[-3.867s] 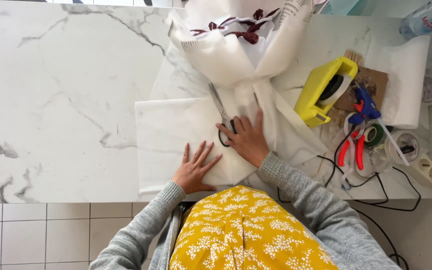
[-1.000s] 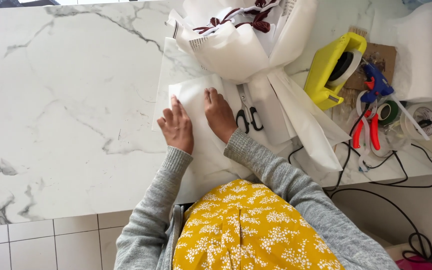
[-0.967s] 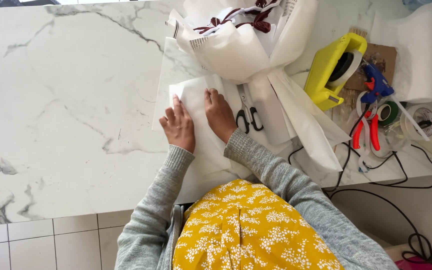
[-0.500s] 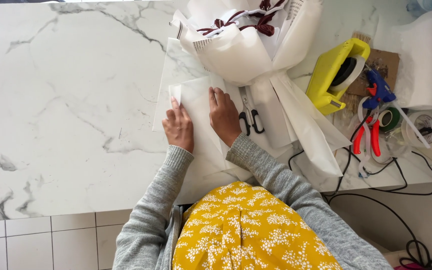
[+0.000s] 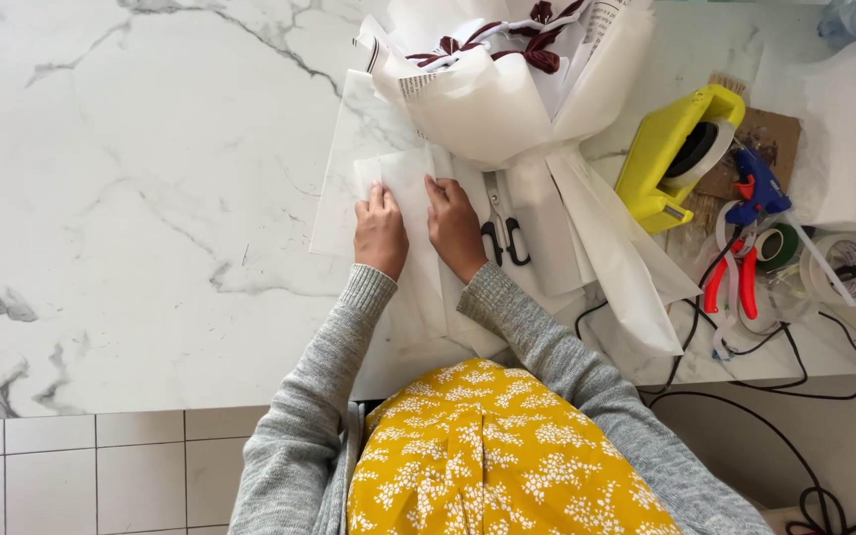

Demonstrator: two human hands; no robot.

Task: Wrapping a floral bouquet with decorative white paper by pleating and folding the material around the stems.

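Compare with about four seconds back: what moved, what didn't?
Both hands shifted left and up the white paper sheet, from beside the scissors to a narrower folded strip; the left hand and right hand now press flat side by side on it. Nothing was picked up. The scissors, wrapped bouquet, yellow tape dispenser and pliers look unmoved.

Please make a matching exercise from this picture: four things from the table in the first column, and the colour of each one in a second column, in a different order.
Things:
1. tape dispenser
2. scissors
3. glue gun
4. pliers

Colours:
A. blue
B. red handles
C. yellow
D. black handles

Pairs: 1-C, 2-D, 3-A, 4-B
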